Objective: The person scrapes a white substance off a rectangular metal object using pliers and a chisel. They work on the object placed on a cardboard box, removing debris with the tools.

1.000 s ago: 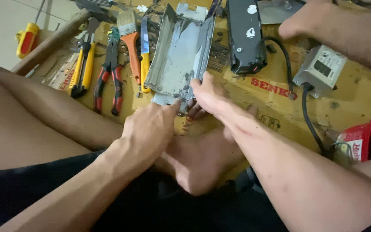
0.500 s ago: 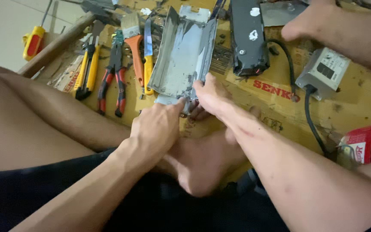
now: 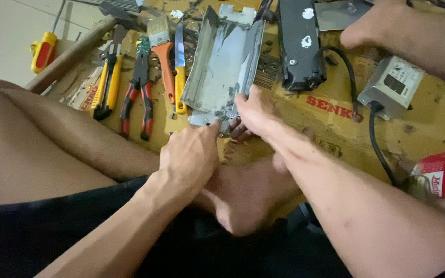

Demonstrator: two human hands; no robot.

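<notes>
L hand (image 3: 189, 154) crept up to grey metal casing (image 3: 225, 67), fingers (image 3: 213, 125) touching edge

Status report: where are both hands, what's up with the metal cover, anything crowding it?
Left hand and right hand both on near edge of grey metal cover. Cover lies on cardboard. Yellow-handled knife close on its left, black unit on right.

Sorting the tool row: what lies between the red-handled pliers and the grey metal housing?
In the head view, an orange-handled paintbrush and a yellow-handled knife lie between red-handled pliers and grey metal housing.
</notes>
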